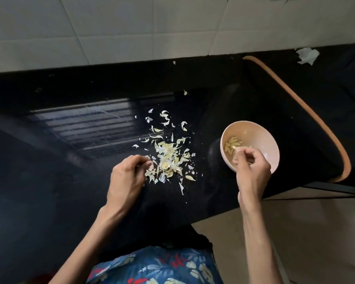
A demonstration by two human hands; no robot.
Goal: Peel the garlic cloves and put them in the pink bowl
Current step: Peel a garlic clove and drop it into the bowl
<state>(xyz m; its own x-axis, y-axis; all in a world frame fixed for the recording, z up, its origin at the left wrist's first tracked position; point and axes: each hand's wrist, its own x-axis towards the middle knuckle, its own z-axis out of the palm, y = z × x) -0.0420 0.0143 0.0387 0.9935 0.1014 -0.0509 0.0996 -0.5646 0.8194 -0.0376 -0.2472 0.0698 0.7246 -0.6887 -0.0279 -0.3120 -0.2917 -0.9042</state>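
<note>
The black counter (pixel 70 181) is holding everything. The pink bowl (pixel 263 129) is sitting on its right side, with peeled cloves (pixel 233 142) lying inside. The pile of skins (pixel 168 158) is lying left of the bowl. The right hand (pixel 252 170) is hanging over the bowl, pinching one clove (pixel 234 148) straight above the others. The left hand (pixel 127 175) is curling at the pile; I cannot tell if it is holding anything.
</note>
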